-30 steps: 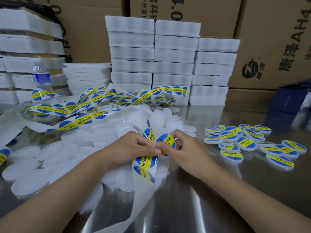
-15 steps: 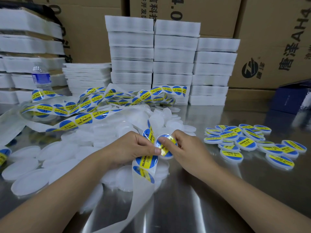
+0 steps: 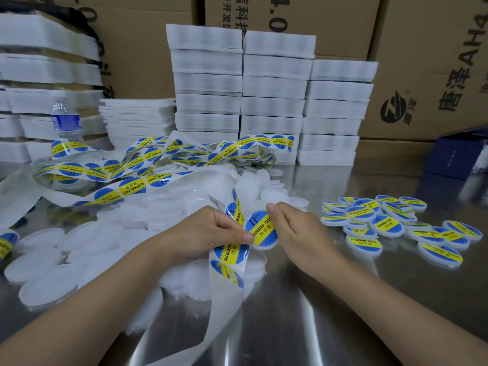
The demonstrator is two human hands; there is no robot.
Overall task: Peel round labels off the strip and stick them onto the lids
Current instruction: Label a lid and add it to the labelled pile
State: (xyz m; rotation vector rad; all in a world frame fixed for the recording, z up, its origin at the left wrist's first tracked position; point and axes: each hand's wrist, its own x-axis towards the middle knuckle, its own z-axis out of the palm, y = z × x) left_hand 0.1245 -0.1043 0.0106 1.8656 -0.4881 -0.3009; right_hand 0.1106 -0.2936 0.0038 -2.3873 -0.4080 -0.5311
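Observation:
A white round lid (image 3: 261, 232) carrying a blue and yellow round label is held up between both hands at the centre. My right hand (image 3: 298, 231) grips the lid from the right, forefinger over its top edge. My left hand (image 3: 208, 233) holds the label strip (image 3: 228, 256) and its thumb presses on the label's left edge. The strip runs back in loops (image 3: 148, 167) to the left and its bare backing hangs down toward me. A heap of plain white lids (image 3: 87, 241) lies under and left of my hands. Labelled lids (image 3: 383, 223) lie in a pile at the right.
Stacks of white foam trays (image 3: 272, 101) stand behind the work area, with more trays (image 3: 39, 75) at the far left. A water bottle (image 3: 66, 120) stands at the left. Cardboard boxes (image 3: 422, 62) line the back, and a dark blue box (image 3: 459, 154) sits at right on the steel table (image 3: 343, 299).
The label has gone from tilted above the lid to lying flat on it. The lid has turned to face me, and my left thumb now presses the label's edge.

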